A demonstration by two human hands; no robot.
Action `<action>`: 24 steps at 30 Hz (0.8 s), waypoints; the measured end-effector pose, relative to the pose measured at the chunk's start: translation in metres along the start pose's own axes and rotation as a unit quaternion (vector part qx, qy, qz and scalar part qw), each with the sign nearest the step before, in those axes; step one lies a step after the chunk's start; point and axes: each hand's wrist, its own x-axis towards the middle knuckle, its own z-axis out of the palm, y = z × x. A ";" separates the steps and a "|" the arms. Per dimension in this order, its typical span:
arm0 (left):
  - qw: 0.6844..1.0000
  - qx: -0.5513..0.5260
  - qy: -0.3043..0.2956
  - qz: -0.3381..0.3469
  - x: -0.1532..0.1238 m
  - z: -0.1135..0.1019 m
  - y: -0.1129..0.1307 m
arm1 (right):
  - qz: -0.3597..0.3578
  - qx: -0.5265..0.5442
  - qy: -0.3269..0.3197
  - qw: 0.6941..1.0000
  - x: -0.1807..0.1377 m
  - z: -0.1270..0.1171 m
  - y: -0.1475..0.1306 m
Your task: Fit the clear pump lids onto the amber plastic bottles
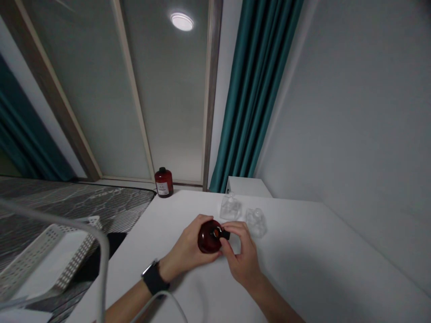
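Note:
A dark red round bottle (206, 240) stands on the white table (303, 269). My left hand (188, 249), with a black watch at the wrist, is wrapped round the bottle's left side. My right hand (243, 255) pinches the small black cap (225, 234) at the bottle's top. Two clear glass bottles stand just behind the hands: one (230, 207) at the left, one (256, 221) at the right.
A second dark red bottle (164, 182) with a white label stands on the ledge by the window. A white perforated basket (50, 260) lies at the left on a grey patterned surface. Teal curtains (256, 89) hang behind a small white box (247, 186).

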 end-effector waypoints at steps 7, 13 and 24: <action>1.000 -0.015 0.001 -0.010 0.001 -0.001 0.001 | 0.002 0.005 0.000 1.000 -0.001 0.001 -0.001; 1.000 -0.001 -0.007 0.001 0.002 0.001 0.004 | 0.021 0.030 0.023 0.999 -0.002 0.004 -0.003; 0.999 0.042 0.001 0.030 0.002 0.001 0.009 | -0.046 -0.020 -0.033 0.998 0.002 0.001 -0.005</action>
